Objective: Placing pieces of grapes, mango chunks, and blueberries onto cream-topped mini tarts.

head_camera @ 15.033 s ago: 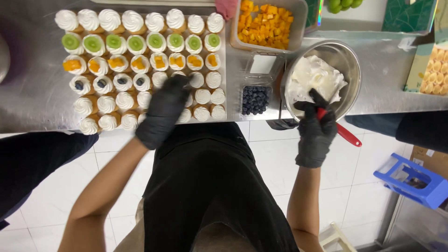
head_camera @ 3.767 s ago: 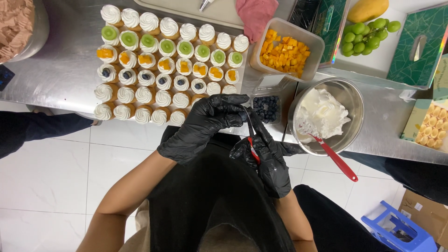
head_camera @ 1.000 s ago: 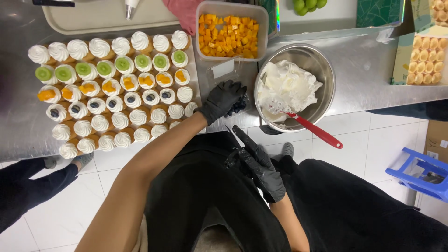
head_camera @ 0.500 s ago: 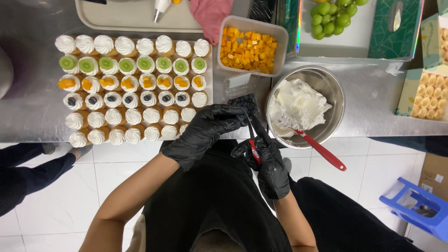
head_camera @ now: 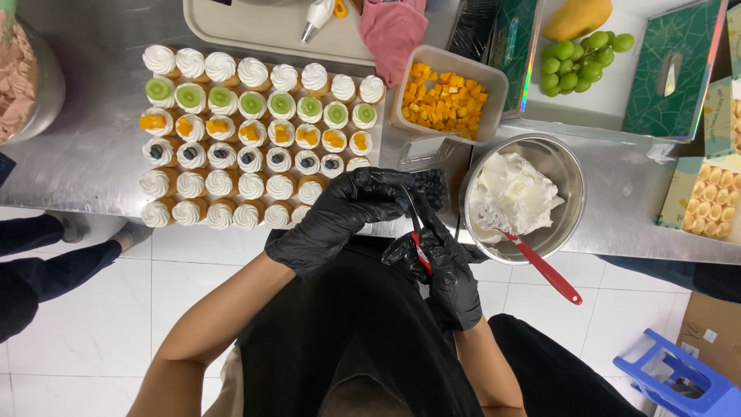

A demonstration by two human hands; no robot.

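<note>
Both my hands wear black gloves and meet at the front edge of the steel table (head_camera: 93, 166). My right hand (head_camera: 448, 274) grips a small red-handled blade (head_camera: 417, 235) that points up toward the table. My left hand (head_camera: 340, 216) is curled with its fingertips at the blade's tip; what they pinch is hidden. Just beyond lies a small clear tub of blueberries (head_camera: 429, 185). To the left stand rows of small cream-topped cakes (head_camera: 255, 150), some with kiwi, mango or blueberry on top.
A tub of diced mango (head_camera: 448, 96) sits behind the blueberries. A steel bowl of whipped cream (head_camera: 567, 174) holds a red spatula (head_camera: 544, 266). Grapes (head_camera: 587, 54), green boxes (head_camera: 671, 69), a pink cloth (head_camera: 394, 27) and a piping bag (head_camera: 316, 15) lie behind. A blue stool (head_camera: 679, 382) stands at lower right.
A second ago my left hand reached at the blueberry tub while my right hung lower. Both have since come together at the table edge with the blade between them.
</note>
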